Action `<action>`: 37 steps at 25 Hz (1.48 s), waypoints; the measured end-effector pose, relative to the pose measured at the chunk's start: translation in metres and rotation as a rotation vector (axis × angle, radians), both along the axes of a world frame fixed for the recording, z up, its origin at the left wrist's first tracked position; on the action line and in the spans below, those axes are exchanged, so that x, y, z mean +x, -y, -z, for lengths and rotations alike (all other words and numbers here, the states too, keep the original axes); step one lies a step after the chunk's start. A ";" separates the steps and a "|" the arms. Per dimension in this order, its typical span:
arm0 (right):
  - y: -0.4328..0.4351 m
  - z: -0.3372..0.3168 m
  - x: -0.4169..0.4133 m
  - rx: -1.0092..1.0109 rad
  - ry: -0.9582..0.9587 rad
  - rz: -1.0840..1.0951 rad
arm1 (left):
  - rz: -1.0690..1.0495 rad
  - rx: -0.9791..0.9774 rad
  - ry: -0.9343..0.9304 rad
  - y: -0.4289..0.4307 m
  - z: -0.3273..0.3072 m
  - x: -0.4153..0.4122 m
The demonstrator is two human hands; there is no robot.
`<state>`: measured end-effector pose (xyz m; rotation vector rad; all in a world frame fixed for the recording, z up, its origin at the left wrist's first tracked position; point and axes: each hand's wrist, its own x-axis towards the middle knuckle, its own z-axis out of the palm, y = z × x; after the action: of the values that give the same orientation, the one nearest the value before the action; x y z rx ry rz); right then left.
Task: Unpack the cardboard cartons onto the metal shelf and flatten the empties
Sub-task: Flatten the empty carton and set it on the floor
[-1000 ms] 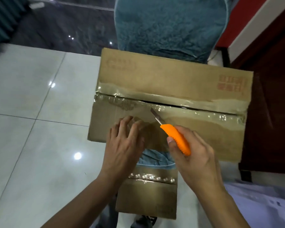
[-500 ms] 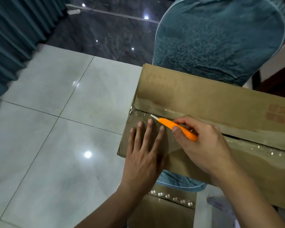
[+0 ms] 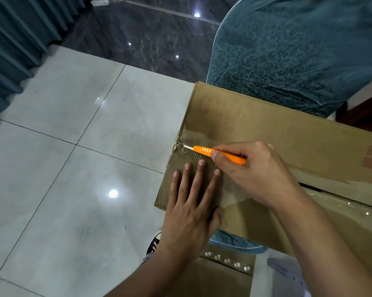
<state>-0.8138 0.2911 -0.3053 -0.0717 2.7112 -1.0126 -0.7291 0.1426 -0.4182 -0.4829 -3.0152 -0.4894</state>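
A taped brown cardboard carton [image 3: 255, 123] lies on a teal-covered chair seat. My left hand [image 3: 189, 211] presses flat, fingers straight, on the carton's near flap by its left end. My right hand [image 3: 253, 172] grips an orange utility knife [image 3: 219, 155]. Its blade tip sits at the left end of the taped centre seam. To the right of my hand the seam gapes in a dark slit. No metal shelf is in view.
The teal chair back [image 3: 298, 52] rises behind the carton. A second, smaller stapled carton [image 3: 221, 277] stands on the floor below. Glossy pale tiles [image 3: 73, 168] spread left, with teal curtains [image 3: 15, 39] at far left. My black shoe [image 3: 154, 245] shows near my left wrist.
The knife has travelled left along the seam to the carton's left edge. My left hand has flattened out on the near flap. My view has shifted left.
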 end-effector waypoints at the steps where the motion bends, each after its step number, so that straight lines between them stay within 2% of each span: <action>1: -0.004 0.000 -0.001 0.005 0.012 0.007 | -0.001 0.006 -0.001 0.000 0.000 0.000; 7: -0.025 0.002 0.006 0.014 0.059 0.056 | -0.020 -0.011 0.017 -0.002 -0.003 0.001; 13: -0.018 -0.006 0.006 -0.008 -0.031 0.034 | -0.016 -0.013 0.026 -0.003 -0.002 0.000; 21: -0.008 0.008 0.003 0.033 -0.018 -0.024 | -0.018 -0.014 0.020 -0.002 0.001 0.001; 27: -0.031 0.006 0.011 0.125 0.041 0.075 | -0.039 -0.007 0.004 -0.001 0.002 0.000; 37: -0.071 0.002 0.034 0.115 0.087 0.222 | -0.034 -0.024 0.012 -0.001 0.003 0.004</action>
<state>-0.7803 0.3620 -0.3073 0.2927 2.7344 -0.8900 -0.7252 0.1439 -0.4213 -0.4310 -3.0387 -0.4564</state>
